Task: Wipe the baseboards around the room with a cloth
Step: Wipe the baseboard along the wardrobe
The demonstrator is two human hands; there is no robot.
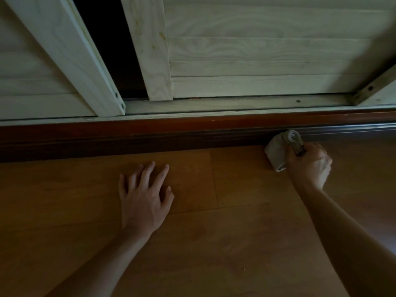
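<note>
Mid-wipe, by the look of it: the cloth [280, 146] is bunched against the dark baseboard [150, 136] toward its right part, where the board meets the floor [214, 243] — no visible difference between wiped and unwiped board, so progress can't be judged beyond "under way", with the long stretch to the left and the rest of the room likely still to do. The right hand [308, 166] is clenched around the cloth, fingers curled tight, pressing it to the board — the left hand [145, 194] lies flat on the floor, fingers spread and straight, holding nothing, well apart from the cloth.
</note>
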